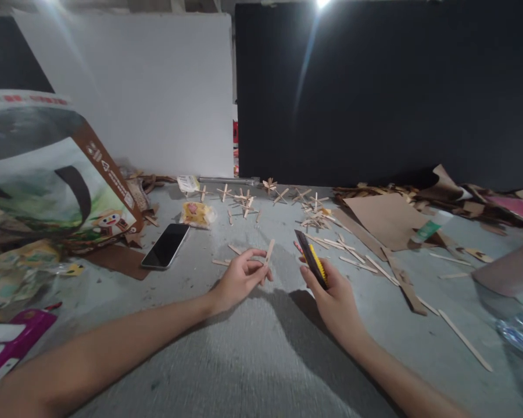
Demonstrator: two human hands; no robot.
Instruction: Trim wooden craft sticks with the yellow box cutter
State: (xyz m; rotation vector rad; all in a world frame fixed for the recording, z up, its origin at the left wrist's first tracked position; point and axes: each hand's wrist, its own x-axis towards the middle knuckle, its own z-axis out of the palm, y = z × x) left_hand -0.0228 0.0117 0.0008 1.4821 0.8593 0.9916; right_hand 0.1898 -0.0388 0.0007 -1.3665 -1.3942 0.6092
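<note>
Between the fingertips of my left hand point(243, 276) a short wooden craft stick point(269, 251) is pinched, pointing up. My right hand point(336, 299) is wrapped round a black and yellow utility knife point(314, 264), its tip tilted up and to the left. The two hands are apart above the grey table point(244, 360). Just behind my left hand lie a couple of stick pieces point(221, 262). Several loose craft sticks point(357, 264) are scattered beyond and right of my right hand. Farther back stand small crossed-stick pieces point(247, 203).
A smartphone point(166, 247) and a yellow wrapped packet point(197, 215) lie to the left, near a large printed bag point(70, 180). Cardboard scraps point(383, 217) and a clear plastic container point(516, 278) are at the right. White point(131, 87) and black point(383, 93) panels stand behind the table.
</note>
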